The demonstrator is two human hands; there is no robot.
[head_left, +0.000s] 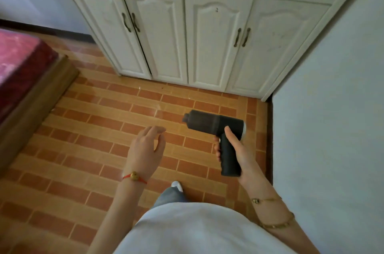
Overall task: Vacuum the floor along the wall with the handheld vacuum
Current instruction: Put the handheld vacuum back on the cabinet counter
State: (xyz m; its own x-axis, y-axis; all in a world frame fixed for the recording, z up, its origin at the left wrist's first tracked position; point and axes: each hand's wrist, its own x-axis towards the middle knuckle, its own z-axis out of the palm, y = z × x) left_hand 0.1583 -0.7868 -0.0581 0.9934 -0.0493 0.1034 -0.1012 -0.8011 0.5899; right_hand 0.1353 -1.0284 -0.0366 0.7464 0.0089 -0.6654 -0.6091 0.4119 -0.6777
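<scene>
Presently noted: right hand [234,151] wrapped around the grip of the black handheld vacuum [218,129], thumb laid up along the near side of the grip, fingertips showing at its left edge. Vacuum held in the air at right of centre, above the floor [93,120], barrel roughly level and nozzle pointing left and slightly far. Positioned near the pale wall [332,108] on the right, apart from it, with a dark strip at the wall's base. Left hand [145,150] empty, loosely open, fingers slightly curled, hovering above the tiles to the left of the vacuum and not touching it. Red cord bracelet [134,177] with a gold bead on the left wrist; gold bracelets [276,212] on the right forearm. White four-door cabinet [207,35] standing at the far side, against the right wall. Red-covered bed [20,62] with wooden frame at far left. Pale shirt, grey trouser leg and white shoe tip [176,184] visible at the near edge.
</scene>
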